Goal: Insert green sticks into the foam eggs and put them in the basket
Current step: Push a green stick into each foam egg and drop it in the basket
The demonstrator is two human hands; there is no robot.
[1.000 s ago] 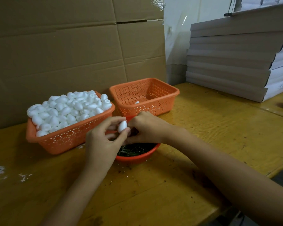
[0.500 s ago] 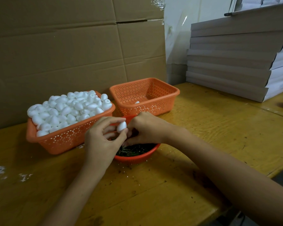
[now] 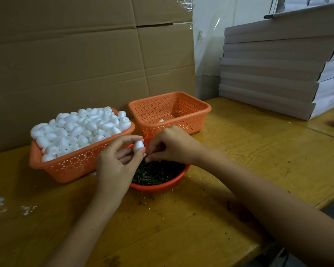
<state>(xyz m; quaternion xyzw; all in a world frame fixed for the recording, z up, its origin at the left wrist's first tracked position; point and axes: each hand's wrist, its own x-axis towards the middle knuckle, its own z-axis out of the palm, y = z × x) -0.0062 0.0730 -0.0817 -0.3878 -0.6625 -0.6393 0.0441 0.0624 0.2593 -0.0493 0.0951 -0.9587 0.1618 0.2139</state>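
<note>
Perforated orange plastic baskets (image 3: 170, 110) and matt white foam eggs (image 3: 79, 130) rest on a glossy, scuffed wooden table (image 3: 258, 151), backed by matt corrugated cardboard (image 3: 75, 54).

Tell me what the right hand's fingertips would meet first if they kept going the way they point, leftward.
Probably the foam egg pinched in the left hand, just beyond the right hand; depth is uncertain.

Both forearms bare — no sleeves, rings or watch.

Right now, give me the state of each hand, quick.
Left hand: closed on a foam egg, held by the fingers.
Right hand: fingers pinched at the egg's base; a stick there cannot be told.
</note>
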